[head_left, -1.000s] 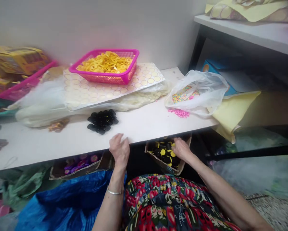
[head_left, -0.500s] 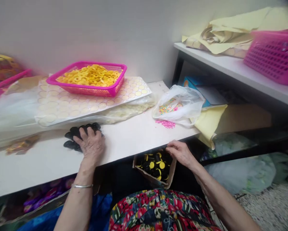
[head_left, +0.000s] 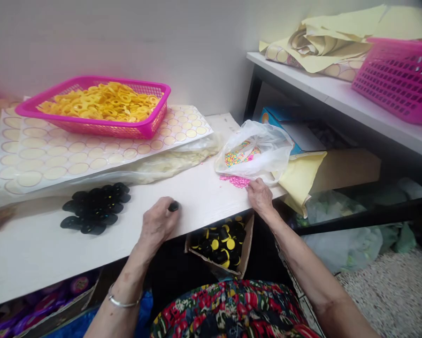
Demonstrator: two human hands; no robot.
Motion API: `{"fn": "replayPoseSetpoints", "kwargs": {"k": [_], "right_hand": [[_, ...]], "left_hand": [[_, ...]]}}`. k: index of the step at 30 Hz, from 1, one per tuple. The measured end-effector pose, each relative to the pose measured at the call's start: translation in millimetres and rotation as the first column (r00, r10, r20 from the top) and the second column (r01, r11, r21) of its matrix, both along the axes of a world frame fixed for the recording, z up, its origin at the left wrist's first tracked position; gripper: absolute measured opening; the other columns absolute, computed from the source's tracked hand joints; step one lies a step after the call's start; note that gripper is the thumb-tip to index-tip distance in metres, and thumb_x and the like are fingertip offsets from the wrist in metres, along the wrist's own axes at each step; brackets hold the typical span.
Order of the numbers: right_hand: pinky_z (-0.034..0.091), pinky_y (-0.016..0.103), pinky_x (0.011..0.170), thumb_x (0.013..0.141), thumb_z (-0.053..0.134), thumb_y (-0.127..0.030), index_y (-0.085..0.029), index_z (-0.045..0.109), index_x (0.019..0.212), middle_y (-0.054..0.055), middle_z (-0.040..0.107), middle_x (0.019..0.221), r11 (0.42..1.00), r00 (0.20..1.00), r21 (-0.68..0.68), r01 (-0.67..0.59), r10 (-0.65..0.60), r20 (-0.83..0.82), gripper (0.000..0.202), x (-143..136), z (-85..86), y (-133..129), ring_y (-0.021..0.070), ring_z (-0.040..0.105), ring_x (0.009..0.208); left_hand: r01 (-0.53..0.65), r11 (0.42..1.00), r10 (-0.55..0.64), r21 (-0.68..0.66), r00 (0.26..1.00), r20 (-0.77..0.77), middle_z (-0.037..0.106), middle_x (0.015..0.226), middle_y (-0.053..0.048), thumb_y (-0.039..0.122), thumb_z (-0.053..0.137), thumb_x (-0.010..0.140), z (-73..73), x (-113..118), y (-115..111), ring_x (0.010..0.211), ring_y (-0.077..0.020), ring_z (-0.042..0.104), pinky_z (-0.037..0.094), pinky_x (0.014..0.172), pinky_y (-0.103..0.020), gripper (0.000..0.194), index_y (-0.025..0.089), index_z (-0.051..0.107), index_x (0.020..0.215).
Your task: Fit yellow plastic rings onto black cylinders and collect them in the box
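Observation:
Close to the table's front edge, my left hand [head_left: 158,219] is closed around a small black plastic cup [head_left: 173,206], whose dark end shows at the thumb. To its left lies a cluster of similar black pieces [head_left: 95,206]. My right hand [head_left: 260,196] has its fingers pinched at the edge of a pile of small pink pieces [head_left: 234,181]; whether anything is between them is hidden. Just behind that pile is a white plastic bag [head_left: 270,145] with many coloured beads [head_left: 239,154] in its mouth. A carton [head_left: 248,244] below the edge holds black pieces with yellow parts.
A pink basket [head_left: 150,127] of yellow rings stands on printed sheets [head_left: 70,162] at the back left. To the right are a raised shelf [head_left: 323,101] with another pink basket [head_left: 397,82], and yellow paper [head_left: 300,180]. Purple items [head_left: 43,305] sit under the table.
My left hand has left the black cluster and moved right with a black cup. My right hand has moved from the carton up to the pink pile. The view has shifted right.

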State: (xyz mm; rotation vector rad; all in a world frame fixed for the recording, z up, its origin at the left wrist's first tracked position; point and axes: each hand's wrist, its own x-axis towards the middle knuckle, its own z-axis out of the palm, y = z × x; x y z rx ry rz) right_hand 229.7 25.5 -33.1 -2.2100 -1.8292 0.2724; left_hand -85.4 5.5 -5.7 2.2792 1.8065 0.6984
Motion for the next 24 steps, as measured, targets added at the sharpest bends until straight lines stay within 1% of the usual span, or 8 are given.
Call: {"fn": "replayPoseSetpoints", "kwargs": {"k": [3, 6, 9, 12, 15, 18, 21, 24], "right_hand": [[0.028, 0.027, 0.060, 0.087, 0.041, -0.024, -0.017, 0.063, 0.084, 0.006, 0.055, 0.092, 1.000, 1.000, -0.001, -0.030, 0.030, 0.005, 0.023, 3.1, -1.4, 2.8, 0.0156, 0.051, 0.078], [0.028, 0.027, 0.059, 0.087, 0.039, -0.020, -0.016, 0.061, 0.084, 0.006, 0.056, 0.091, 0.997, 0.997, 0.005, -0.074, 0.074, 0.028, 0.023, 7.0, -3.8, 3.6, 0.0156, 0.051, 0.077], [0.027, 0.027, 0.059, 0.087, 0.036, -0.018, -0.016, 0.059, 0.083, 0.007, 0.057, 0.089, 0.993, 0.992, -0.018, -0.119, 0.119, 0.037, 0.024, 9.8, -5.0, 1.9, 0.0159, 0.051, 0.076], [0.028, 0.026, 0.060, 0.086, 0.039, -0.023, -0.017, 0.058, 0.082, 0.005, 0.060, 0.083, 0.962, 0.969, -0.115, -0.247, 0.244, -0.043, 0.021, 9.0, -2.8, 0.9, 0.0162, 0.052, 0.076], [0.029, 0.025, 0.061, 0.083, 0.041, -0.024, -0.017, 0.059, 0.078, 0.005, 0.061, 0.081, 0.924, 0.944, -0.198, -0.327, 0.312, -0.105, 0.020, 5.0, 2.4, 3.3, 0.0160, 0.053, 0.076], [0.030, 0.024, 0.061, 0.082, 0.041, -0.021, -0.017, 0.059, 0.074, 0.005, 0.063, 0.079, 0.911, 0.939, -0.229, -0.343, 0.325, -0.114, 0.020, 0.8, 7.7, 7.5, 0.0156, 0.055, 0.076], [0.028, 0.026, 0.058, 0.081, 0.041, -0.020, -0.017, 0.059, 0.073, 0.006, 0.063, 0.075, 0.908, 0.937, -0.238, -0.345, 0.347, -0.033, 0.020, -3.1, 10.7, 9.7, 0.0165, 0.055, 0.073], [0.027, 0.027, 0.057, 0.082, 0.041, -0.019, -0.016, 0.060, 0.075, 0.007, 0.063, 0.077, 0.924, 0.943, -0.222, -0.310, 0.328, 0.050, 0.020, -6.3, 11.2, 8.4, 0.0183, 0.056, 0.074]], "left_hand": [[0.000, 0.997, 0.007, -0.075, 0.996, 0.089, 0.064, 0.085, -0.004, 0.029, 0.053, 0.073, -8.3, 31.0, 4.5, 0.074, -0.0169, 0.059, 0.046, 0.068, -0.027, 0.024, 0.020, 0.058, 0.094], [0.040, 0.993, -0.012, -0.110, 0.969, 0.245, 0.064, 0.082, -0.002, 0.028, 0.055, 0.071, -19.4, 54.2, 8.0, 0.073, -0.0156, 0.059, 0.046, 0.068, -0.027, 0.021, 0.019, 0.059, 0.089], [0.036, 0.994, 0.012, -0.099, 0.895, 0.446, 0.063, 0.080, -0.001, 0.027, 0.059, 0.068, -33.3, 69.2, 8.1, 0.072, -0.0144, 0.058, 0.047, 0.068, -0.026, 0.020, 0.018, 0.060, 0.086], [-0.012, 0.992, 0.085, -0.125, 0.798, 0.597, 0.064, 0.086, -0.002, 0.027, 0.065, 0.065, -45.9, 76.7, 6.8, 0.077, -0.0151, 0.060, 0.049, 0.073, -0.028, 0.032, 0.017, 0.061, 0.095], [-0.046, 0.983, 0.152, -0.179, 0.750, 0.644, 0.066, 0.090, -0.003, 0.027, 0.068, 0.062, -50.3, 78.9, 6.0, 0.081, -0.0161, 0.061, 0.049, 0.079, -0.030, 0.041, 0.016, 0.061, 0.100], [-0.041, 0.982, 0.151, -0.184, 0.754, 0.640, 0.066, 0.090, -0.002, 0.026, 0.068, 0.061, -47.9, 79.1, 6.1, 0.082, -0.0165, 0.061, 0.049, 0.079, -0.031, 0.036, 0.016, 0.063, 0.095], [-0.027, 0.987, 0.124, -0.158, 0.754, 0.645, 0.066, 0.089, -0.002, 0.025, 0.069, 0.061, -45.3, 79.2, 6.1, 0.083, -0.0165, 0.061, 0.049, 0.080, -0.030, 0.033, 0.016, 0.064, 0.092], [-0.023, 0.987, 0.124, -0.159, 0.740, 0.662, 0.066, 0.090, -0.002, 0.025, 0.069, 0.061, -45.1, 79.8, 5.7, 0.084, -0.0163, 0.061, 0.049, 0.080, -0.030, 0.034, 0.016, 0.064, 0.094]]}}
